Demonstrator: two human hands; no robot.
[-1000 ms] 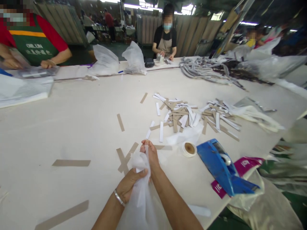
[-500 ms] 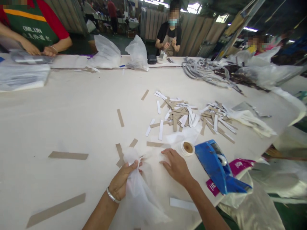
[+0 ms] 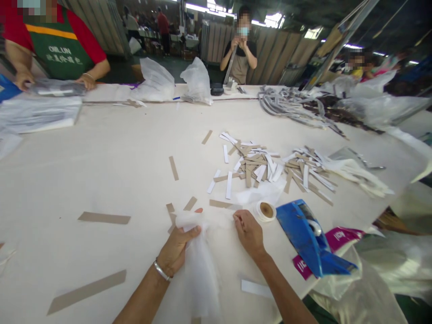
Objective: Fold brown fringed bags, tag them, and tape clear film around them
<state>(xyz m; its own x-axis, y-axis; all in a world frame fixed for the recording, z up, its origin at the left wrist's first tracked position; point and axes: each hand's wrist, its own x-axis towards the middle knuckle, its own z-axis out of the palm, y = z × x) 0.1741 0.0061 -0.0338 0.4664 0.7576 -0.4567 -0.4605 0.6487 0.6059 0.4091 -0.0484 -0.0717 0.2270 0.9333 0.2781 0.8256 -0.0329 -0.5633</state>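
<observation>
A thin, translucent white plastic sheet (image 3: pixel 202 274), perhaps a bag, hangs from my left hand (image 3: pixel 178 247). That hand has its thumb pressed on the gathered top of it. My right hand (image 3: pixel 249 231) is closed, its fingertips pinching the stretch of sheet that reaches across to the right. Just beyond the right hand stands a small white tub (image 3: pixel 266 210) with something brown inside. A blue tape dispenser (image 3: pixel 300 234) lies to the right of the tub. Grey-brown card strips (image 3: pixel 191 204) lie behind my left hand.
Piles of white and brown card strips (image 3: pixel 259 162) cover the table's middle right. Grey bands (image 3: pixel 286 105) and plastic bags lie at the far right. Two upright plastic bags (image 3: pixel 197 81) stand at the far edge. Co-workers (image 3: pixel 69 49) stand across the table; one handles a plastic-wrapped item.
My right hand's fingers have closed from a spread pose onto the sheet. The sheet has drawn out between my hands. The co-worker opposite has raised both hands with a long strip.
</observation>
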